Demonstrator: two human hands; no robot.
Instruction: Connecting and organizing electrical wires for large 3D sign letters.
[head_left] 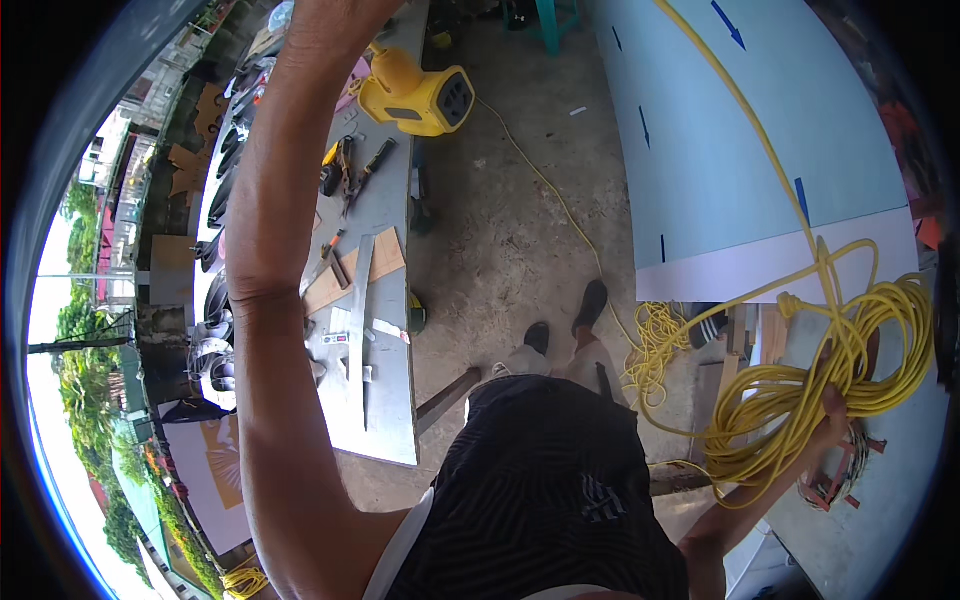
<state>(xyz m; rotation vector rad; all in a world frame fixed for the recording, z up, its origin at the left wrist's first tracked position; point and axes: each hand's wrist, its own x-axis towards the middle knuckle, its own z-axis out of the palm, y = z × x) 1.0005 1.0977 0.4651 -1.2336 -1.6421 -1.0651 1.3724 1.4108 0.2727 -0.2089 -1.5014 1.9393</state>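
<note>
Frame right: yellow cable coil (765, 420) clamped by fingers of right hand (832, 404) — loops spread either side; left hand beyond top edge — finger state cannot be told.

Dark blue arrows (729, 26) mark the pale blue panel (720, 130).

A pale grey work table (392, 430) runs down the left of the frame, carrying a long metal straightedge (357, 350), which overlaps a light wooden board (386, 256), with pliers (347, 178) and a dark-handled tool (378, 158) farther up. Down the centre, a stained concrete floor (490, 240) bears a thin yellow cord (546, 186), a small white scrap (578, 111) near the top and, right of centre, a tangled heap of yellow cord (655, 340). At lower right, a blue-grey surface (800, 515) holds a reddish frame (848, 475), partly hidden.
</note>
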